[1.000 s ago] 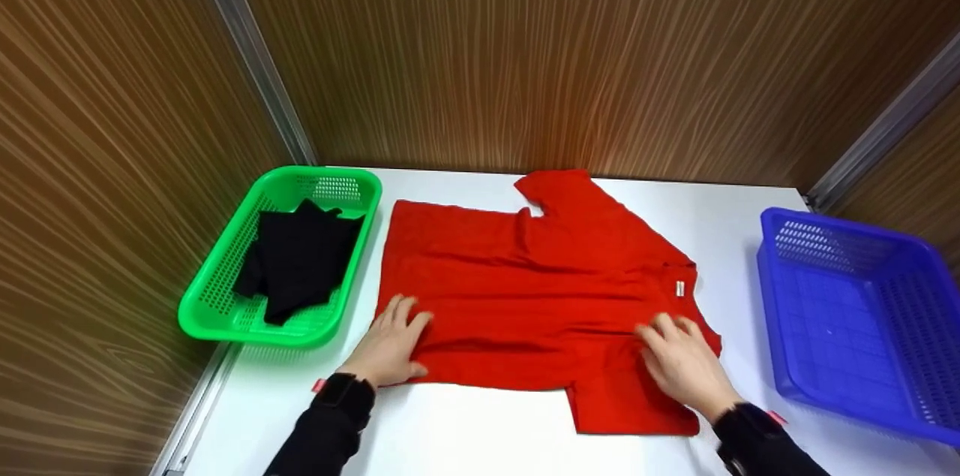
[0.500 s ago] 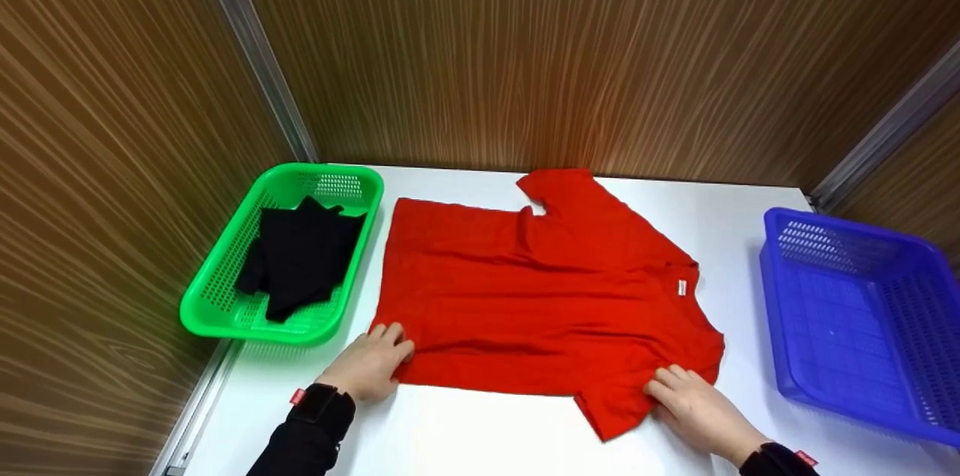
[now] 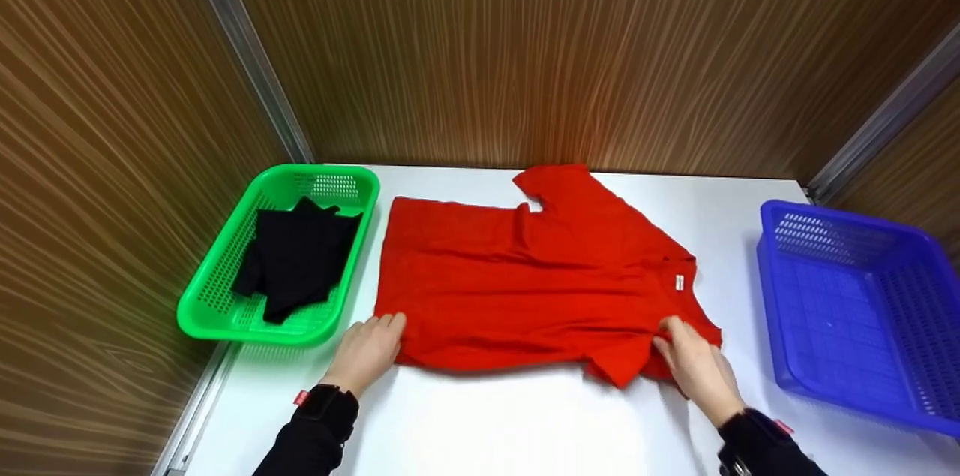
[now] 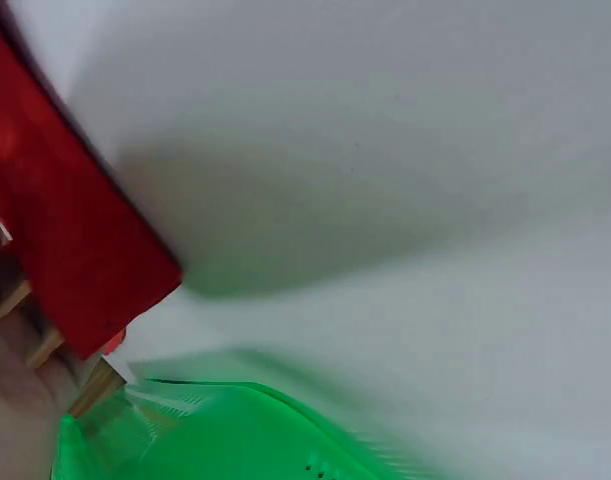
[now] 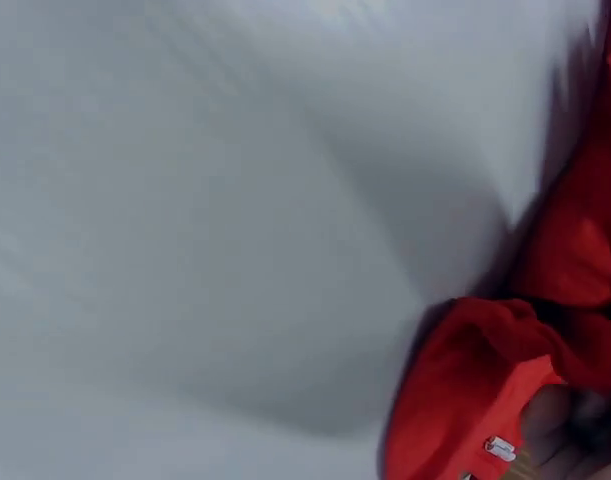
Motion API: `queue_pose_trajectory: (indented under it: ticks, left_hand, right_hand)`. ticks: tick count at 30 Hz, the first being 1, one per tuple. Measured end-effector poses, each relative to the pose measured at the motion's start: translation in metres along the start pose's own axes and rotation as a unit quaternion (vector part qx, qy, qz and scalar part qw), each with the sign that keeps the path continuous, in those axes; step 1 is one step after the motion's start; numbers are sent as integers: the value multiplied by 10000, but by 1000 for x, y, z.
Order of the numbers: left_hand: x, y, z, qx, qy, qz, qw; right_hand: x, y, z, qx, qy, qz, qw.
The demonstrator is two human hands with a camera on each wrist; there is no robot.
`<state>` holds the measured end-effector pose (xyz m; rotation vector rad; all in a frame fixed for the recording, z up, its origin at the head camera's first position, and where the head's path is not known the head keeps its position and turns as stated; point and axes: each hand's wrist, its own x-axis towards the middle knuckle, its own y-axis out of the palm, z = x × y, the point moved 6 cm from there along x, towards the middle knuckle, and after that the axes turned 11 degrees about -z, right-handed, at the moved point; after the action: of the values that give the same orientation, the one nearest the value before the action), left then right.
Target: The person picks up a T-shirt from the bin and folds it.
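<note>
A red short-sleeved shirt (image 3: 517, 296) lies spread sideways on the white table (image 3: 517, 431), its hem to the left and its neckline with a white label to the right. At the near hem corner my left hand (image 3: 366, 352) grips the cloth; in the left wrist view that corner (image 4: 95, 260) hangs off the table over the fingers. My right hand (image 3: 697, 369) pinches the near shoulder by the neckline, and the near sleeve droops below it. Bunched fabric (image 5: 465, 390) partly hides those fingers in the right wrist view. The far sleeve stays flat.
A green basket (image 3: 196, 311) with folded black cloth (image 3: 304, 258) stands on the left. To the right is a blue basket (image 3: 784, 356). Wood-grain panels (image 3: 517, 48) enclose the table at the back and sides.
Both hands took hold of the shirt's near edge, the right one after shifting down then back up. The near edge has lifted and moved away from me; the near sleeve has crumpled.
</note>
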<state>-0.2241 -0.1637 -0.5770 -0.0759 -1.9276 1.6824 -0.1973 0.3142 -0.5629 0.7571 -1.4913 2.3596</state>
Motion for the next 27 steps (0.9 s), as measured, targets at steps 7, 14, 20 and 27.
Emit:
queue_pose_trajectory:
  ticks: [7, 14, 20, 27]
  left_hand:
    - [-6, 9, -4, -1073, -59, 1171, 9873]
    - [-15, 7, 2, -1027, 27, 1586, 9820]
    - [-15, 4, 2, -821, 118, 1461, 9858]
    - [-14, -2, 6, -744, -318, 628, 9947]
  right_hand:
    - [8, 6, -3, -683, -1015, -390, 9917]
    - [-1, 13, 14, -179, -1736, 291, 9842]
    - [-18, 26, 16, -252, -1567, 1204, 9800]
    - [-12, 13, 11, -33, -1362, 187, 9905]
